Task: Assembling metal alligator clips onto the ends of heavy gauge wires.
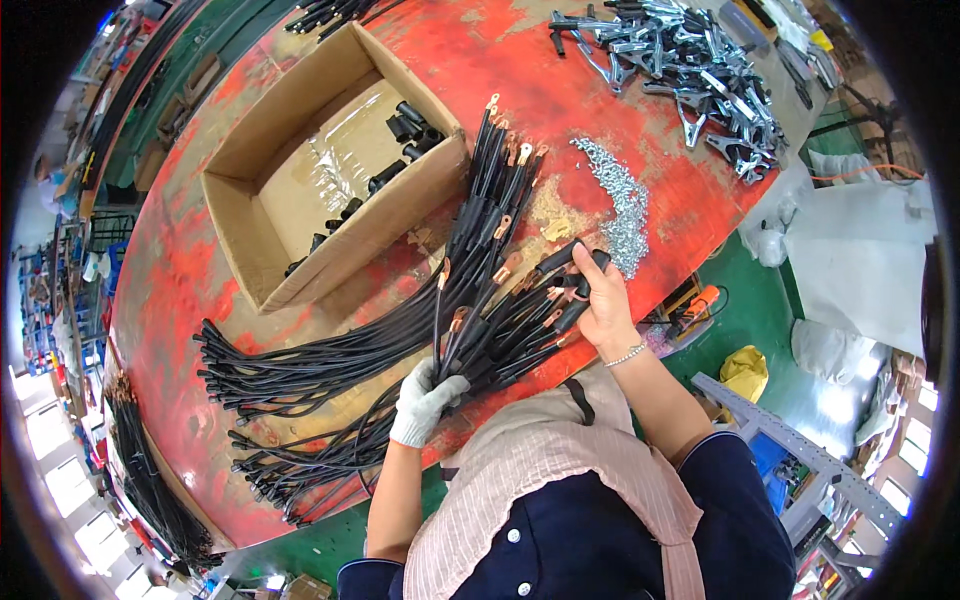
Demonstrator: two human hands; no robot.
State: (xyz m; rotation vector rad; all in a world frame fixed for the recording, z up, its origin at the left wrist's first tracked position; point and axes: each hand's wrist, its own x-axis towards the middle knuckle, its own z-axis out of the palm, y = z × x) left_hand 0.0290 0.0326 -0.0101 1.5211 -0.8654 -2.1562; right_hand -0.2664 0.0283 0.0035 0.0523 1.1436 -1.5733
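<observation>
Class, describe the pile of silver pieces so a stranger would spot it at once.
On the big red table, find the heap of metal clamps at the far right. Between it and the bare right hand curves a pile of silver pieces, each far tinier than any clamp.

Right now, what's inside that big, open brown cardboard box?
The open brown cardboard box holds short, black tubular pieces along its near wall, and shiny clear tape on its bottom. Whatever that wall covers can't be seen.

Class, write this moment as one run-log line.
left hand: gloved, gripping black cables | right hand: bare, holding black sleeve | red table: cardboard box, small silvery parts, metal clamps
</observation>
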